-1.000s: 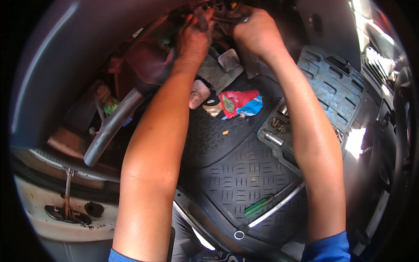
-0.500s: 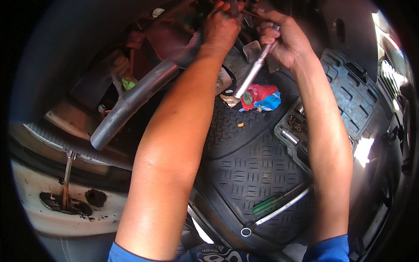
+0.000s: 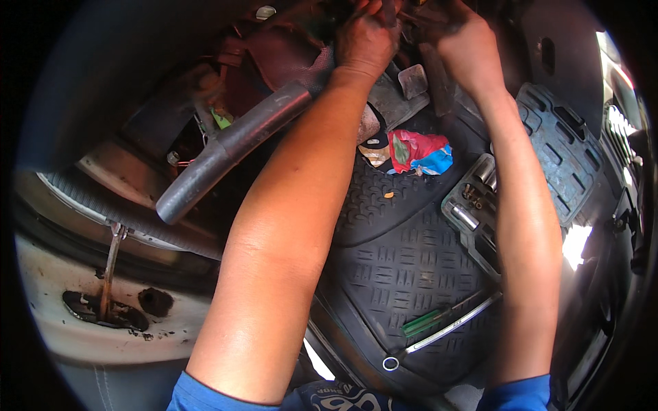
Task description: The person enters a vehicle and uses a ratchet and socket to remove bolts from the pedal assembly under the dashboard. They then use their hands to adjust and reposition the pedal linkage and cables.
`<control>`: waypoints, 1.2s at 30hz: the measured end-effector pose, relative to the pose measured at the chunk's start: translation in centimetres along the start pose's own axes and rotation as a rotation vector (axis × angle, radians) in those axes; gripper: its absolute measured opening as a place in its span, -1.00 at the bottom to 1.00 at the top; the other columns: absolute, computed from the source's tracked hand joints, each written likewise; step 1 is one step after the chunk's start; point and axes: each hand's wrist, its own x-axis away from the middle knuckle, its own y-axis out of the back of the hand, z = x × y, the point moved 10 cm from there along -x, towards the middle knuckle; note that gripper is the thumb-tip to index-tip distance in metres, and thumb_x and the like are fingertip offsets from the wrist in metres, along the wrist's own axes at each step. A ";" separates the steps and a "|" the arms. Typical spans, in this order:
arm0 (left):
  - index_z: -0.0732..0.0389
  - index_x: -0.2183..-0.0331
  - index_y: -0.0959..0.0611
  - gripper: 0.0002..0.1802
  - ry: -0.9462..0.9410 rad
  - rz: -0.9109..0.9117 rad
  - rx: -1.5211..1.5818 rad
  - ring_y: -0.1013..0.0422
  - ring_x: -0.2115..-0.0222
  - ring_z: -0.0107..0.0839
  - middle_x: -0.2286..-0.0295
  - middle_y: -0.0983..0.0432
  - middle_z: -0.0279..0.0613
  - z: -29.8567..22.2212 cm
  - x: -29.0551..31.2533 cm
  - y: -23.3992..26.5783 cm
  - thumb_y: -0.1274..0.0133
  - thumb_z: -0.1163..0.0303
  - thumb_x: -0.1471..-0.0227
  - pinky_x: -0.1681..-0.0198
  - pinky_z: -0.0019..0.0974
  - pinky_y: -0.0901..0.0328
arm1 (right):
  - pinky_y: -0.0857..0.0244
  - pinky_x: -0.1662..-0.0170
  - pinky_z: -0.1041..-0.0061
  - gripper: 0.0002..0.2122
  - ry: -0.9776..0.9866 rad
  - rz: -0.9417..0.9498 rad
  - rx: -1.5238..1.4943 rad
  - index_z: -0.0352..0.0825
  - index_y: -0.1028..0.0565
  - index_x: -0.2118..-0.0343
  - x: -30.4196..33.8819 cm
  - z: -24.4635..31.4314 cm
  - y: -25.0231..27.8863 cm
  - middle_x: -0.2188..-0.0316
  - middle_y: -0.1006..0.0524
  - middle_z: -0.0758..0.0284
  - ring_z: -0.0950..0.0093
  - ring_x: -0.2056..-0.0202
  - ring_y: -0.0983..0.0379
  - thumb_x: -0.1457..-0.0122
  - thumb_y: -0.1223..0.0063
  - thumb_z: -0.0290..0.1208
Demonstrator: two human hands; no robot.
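Note:
At the top edge, my left hand (image 3: 369,44) reaches into the dark footwell space, its fingers curled at a dark part (image 3: 389,12) that I cannot identify. To its right, my right hand (image 3: 471,53) is seen from the back with its fingers bent. What it grips is hidden behind the knuckles and in shadow. No metal handle shows below that hand. Beneath the hands are a pedal pad (image 3: 412,81) and a long dark pedal (image 3: 436,79). Another worn pedal pad (image 3: 369,125) sits beside my left forearm.
A thick dark grey tube (image 3: 233,154) slants left of my left forearm. A crumpled colourful wrapper (image 3: 426,152) lies on the black floor mat (image 3: 384,264). An open socket case (image 3: 473,236) stands under my right forearm. Nearer lie a green-handled tool (image 3: 421,323) and a long wrench (image 3: 445,333).
My right hand has turned over and moved up, and the shiny ratchet handle that hung below it is out of sight. My left hand stays at the same spot. The whole view has shifted slightly.

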 end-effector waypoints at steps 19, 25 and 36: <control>0.04 -0.05 -0.64 -0.61 0.033 0.060 0.008 -0.48 -0.01 -0.04 0.07 -0.58 0.00 0.7 0.5 -0.9 -0.04 0.33 -0.17 -0.06 -0.03 -0.42 | -0.31 0.49 0.46 -0.71 -0.221 0.002 -0.040 -0.31 -0.55 0.01 0.2 -1.1 -0.5 0.35 -0.62 0.32 0.50 0.48 -0.51 -0.19 -0.17 -0.46; 0.04 -0.11 -0.56 -0.57 0.001 0.016 -0.041 -0.47 -0.02 -0.01 0.07 -0.59 0.01 0.8 0.5 -0.7 -0.01 0.29 -0.20 -0.08 -0.02 -0.40 | -0.43 0.32 0.38 -0.69 0.104 0.085 0.085 -0.25 -0.55 -0.03 0.0 -0.1 -1.2 0.23 -0.64 0.18 0.29 0.32 -0.60 -0.20 -0.12 -0.51; 0.00 -0.10 -0.54 -0.56 0.075 0.147 -0.098 -0.42 -0.10 -0.03 -0.11 -0.47 -0.02 1.8 0.9 -1.3 -0.07 0.28 -0.18 -0.05 0.03 -0.41 | -0.14 0.60 0.56 -0.76 -0.221 0.072 -0.309 -0.40 -0.55 0.12 0.3 -1.0 -2.2 0.52 -0.50 0.36 0.62 0.61 -0.31 -0.21 -0.16 -0.40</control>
